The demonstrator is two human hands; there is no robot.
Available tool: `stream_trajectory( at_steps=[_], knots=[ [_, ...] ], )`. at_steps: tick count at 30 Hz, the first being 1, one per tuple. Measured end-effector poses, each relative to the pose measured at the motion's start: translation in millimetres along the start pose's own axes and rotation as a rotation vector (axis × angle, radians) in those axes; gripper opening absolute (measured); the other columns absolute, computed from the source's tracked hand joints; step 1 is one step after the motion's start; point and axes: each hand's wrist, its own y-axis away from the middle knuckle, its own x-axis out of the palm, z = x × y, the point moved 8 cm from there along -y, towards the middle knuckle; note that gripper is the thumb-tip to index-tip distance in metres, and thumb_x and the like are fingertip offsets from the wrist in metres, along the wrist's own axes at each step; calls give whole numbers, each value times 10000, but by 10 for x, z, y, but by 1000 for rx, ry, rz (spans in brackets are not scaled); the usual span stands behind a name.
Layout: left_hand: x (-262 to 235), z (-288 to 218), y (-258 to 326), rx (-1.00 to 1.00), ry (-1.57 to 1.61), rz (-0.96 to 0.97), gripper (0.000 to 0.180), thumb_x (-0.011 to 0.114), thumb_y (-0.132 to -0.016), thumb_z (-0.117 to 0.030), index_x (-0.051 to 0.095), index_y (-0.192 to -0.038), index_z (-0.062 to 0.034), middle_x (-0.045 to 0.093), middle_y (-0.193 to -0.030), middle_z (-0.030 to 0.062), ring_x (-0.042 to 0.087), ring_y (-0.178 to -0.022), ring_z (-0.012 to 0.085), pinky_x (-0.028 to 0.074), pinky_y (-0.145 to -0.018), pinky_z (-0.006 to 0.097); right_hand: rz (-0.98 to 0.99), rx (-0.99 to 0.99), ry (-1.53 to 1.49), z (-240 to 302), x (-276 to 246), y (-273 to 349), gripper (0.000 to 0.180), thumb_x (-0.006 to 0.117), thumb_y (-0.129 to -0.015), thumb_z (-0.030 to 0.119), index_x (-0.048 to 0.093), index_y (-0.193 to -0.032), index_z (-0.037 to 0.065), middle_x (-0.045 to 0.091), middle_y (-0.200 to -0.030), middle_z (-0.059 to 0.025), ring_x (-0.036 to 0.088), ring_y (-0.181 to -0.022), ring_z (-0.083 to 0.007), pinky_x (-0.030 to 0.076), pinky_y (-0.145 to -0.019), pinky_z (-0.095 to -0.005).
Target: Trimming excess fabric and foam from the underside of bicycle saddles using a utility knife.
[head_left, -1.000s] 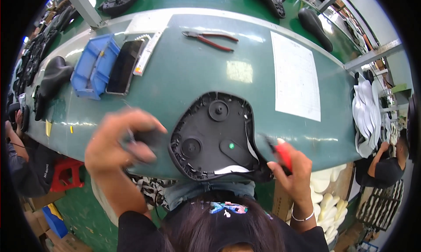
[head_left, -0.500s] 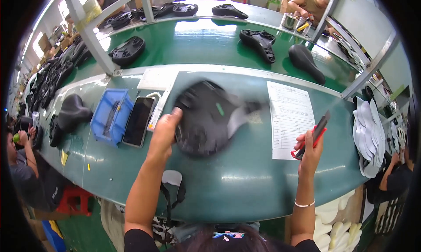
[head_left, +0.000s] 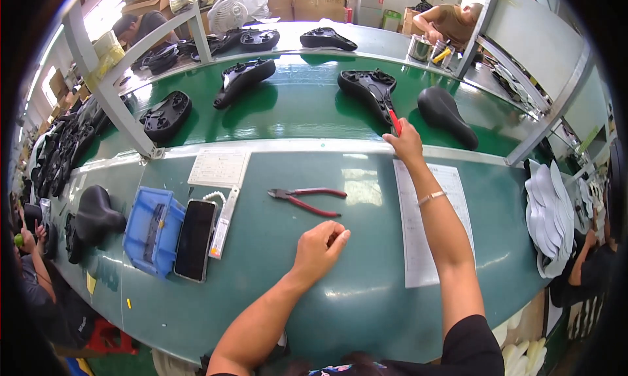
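My right hand (head_left: 407,142) reaches to the far green surface, closed around a red-handled knife (head_left: 395,122). The knife's dark front end lies over an upturned black bicycle saddle (head_left: 366,82); whether it touches is unclear. My left hand (head_left: 318,248) hovers above the near table, fingers curled loosely, with nothing visible in it. Just beyond that hand lies a pair of diagonal cutters (head_left: 317,191) with red handles. More saddles rest on the green surface: one upturned (head_left: 245,78), another upturned (head_left: 167,114) further left, and a smooth-side-up one (head_left: 448,118) at the right.
At left on the table (head_left: 366,297) are a blue bin (head_left: 134,245), a phone (head_left: 195,239) and a dark saddle (head_left: 98,216). A printed sheet (head_left: 418,245) lies under my right forearm. Stacked white pads (head_left: 549,219) stand at right. Metal posts (head_left: 108,82) rise along the far edge.
My left hand has let go of the saddle it held and moved right and down. An extra saddle lies on the green surface. My right hand has moved away with the knife, uncovering the cutters.
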Motion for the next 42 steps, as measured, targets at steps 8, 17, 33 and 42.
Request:
stream_trajectory(
  at_steps=[8,17,33,42],
  knots=[
    [-36,24,-123,-26,112,88,155,637,-884,-134,605,-852,14,553,-686,38,497,-587,71,428,-552,235,-67,14,311,-2,546,-495,349,708,-718,246,552,-1015,151,607,-830,-160,625,-762,-393,501,-692,-517],
    [-244,-121,-63,204,-124,-212,498,772,-758,-180,513,-1152,-20,587,-1043,103,572,-897,206,477,-727,312,60,488,-1317,693,-485,1600,210,617,-848,218,501,-913,56,579,-737,-105,503,-451,-121,426,-423,-263],
    [-499,-171,662,-471,856,-173,451,568,-905,-344,576,-1118,53,636,-971,90,629,-816,168,519,-765,282,358,430,-935,873,-1395,3363,263,603,-919,209,541,-1113,43,626,-855,-44,551,-657,-85,453,-578,-213],
    [-803,-172,889,-731,710,5,459,616,-866,-362,559,-1084,38,637,-925,100,645,-753,165,536,-675,272,320,-617,-176,1420,-1531,3204,511,589,-847,64,481,-1345,110,603,-806,-91,567,-591,-199,462,-516,-316]
  ],
)
